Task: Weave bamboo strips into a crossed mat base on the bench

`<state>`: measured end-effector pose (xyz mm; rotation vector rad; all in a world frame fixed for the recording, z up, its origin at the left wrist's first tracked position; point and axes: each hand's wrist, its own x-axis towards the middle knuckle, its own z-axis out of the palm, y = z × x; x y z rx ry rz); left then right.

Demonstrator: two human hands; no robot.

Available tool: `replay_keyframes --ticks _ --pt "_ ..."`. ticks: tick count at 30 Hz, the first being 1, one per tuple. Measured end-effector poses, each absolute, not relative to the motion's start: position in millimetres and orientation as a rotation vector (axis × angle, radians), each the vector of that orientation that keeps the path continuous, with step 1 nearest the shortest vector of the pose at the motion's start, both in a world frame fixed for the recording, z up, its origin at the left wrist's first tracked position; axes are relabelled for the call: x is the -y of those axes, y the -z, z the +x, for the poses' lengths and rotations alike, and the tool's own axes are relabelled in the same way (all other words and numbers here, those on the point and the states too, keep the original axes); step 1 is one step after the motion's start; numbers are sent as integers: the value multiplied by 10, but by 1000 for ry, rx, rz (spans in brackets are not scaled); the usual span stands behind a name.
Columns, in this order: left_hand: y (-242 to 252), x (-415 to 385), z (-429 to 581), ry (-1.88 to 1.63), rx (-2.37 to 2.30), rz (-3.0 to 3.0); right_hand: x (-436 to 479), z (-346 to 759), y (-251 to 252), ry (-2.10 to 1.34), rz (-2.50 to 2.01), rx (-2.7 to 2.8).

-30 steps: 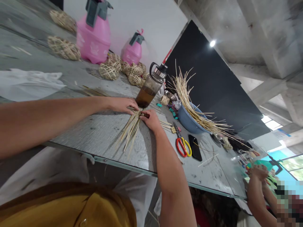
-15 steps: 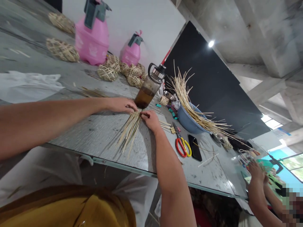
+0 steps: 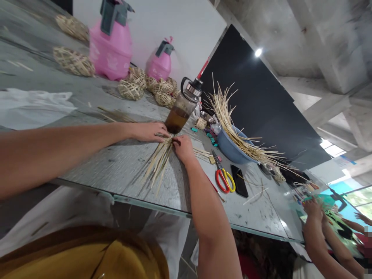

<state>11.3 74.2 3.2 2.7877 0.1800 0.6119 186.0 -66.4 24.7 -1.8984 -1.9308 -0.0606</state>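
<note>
A partly woven bundle of bamboo strips lies flat on the table, its loose ends fanned toward the near edge. My left hand presses its fingertips and thumb onto the left side of the woven part. On the opposite side, my right hand pinches strips between thumb and forefinger. More strips stick out to the right from beneath it, with a small yellow clip at their ends. Close behind both hands stands a bottle of brown liquid. The exact crossing under my fingers is hidden.
Red-and-yellow scissors and a black phone lie right of my forearm. Beyond them, a blue basin holds long strips. Pink spray bottles and woven balls stand at the back. A co-worker's hands are far right.
My right hand has shifted very slightly left on the strips, and a thin red-handled tool now shows beside my right forearm. The left hand stays at the weave.
</note>
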Motion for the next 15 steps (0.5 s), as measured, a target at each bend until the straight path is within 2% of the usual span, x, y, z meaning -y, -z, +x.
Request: replay_keyframes --ticks 15 --pt "-89 -754 79 -573 -194 2750 699 1855 -301 61 -1926 2026"
